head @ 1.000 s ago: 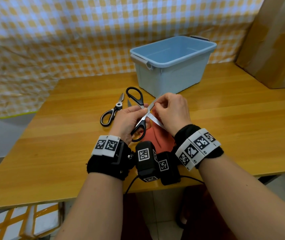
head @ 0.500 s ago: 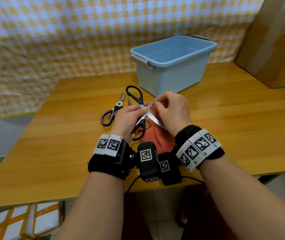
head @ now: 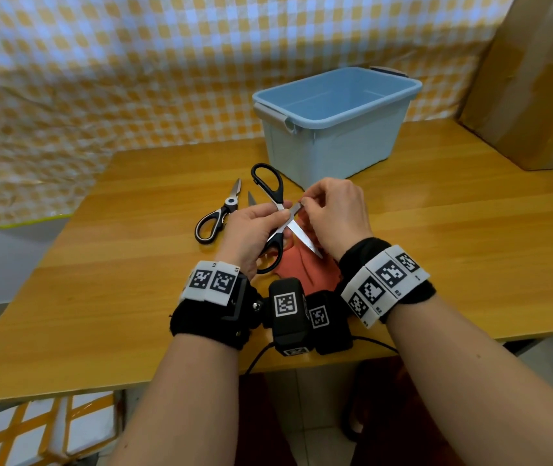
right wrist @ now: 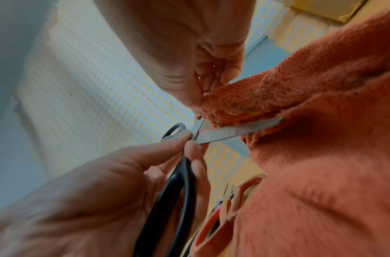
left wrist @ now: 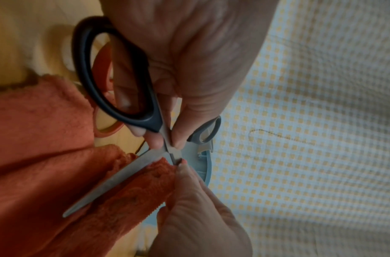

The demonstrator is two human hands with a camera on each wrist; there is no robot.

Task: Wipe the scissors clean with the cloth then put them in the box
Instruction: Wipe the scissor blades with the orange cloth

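Head view: black-handled scissors (head: 276, 216) held above the bench (head: 470, 237), blades spread wide. Left hand (head: 251, 230) grips them near the pivot, fingers curled round the lower handle. Right hand (head: 335, 216) pinches orange cloth (head: 305, 264) onto the upper blade; the rest of the cloth hangs to the bench. A 2nd pair, black-and-white scissors (head: 216, 218), lies on the bench just left of the hands. Blue box (head: 335, 136) stands behind, open, nothing visible inside.

Left wrist view: left thumb and fingers (left wrist: 156, 139) clamped together on the shank at the pivot. Right fingertips (left wrist: 185, 173) pressed tight on a fold of cloth at the blade root. The free blade (left wrist: 114, 182) lies across the cloth, edge exposed. An orange handle loop (left wrist: 106, 125) shows beneath, on the bench.

Right wrist view: grey smudge on the cloth fold (right wrist: 242, 106), likely lifted dirt. Right fingers (right wrist: 224, 69) closed on the cloth, none free.

Risks, as judged: blades are open, so a slip along the edge could nick the pinching fingertips; a loose pivot grip could let the blades swing shut on the cloth or a finger; the trailing cloth could snag on the scissors below
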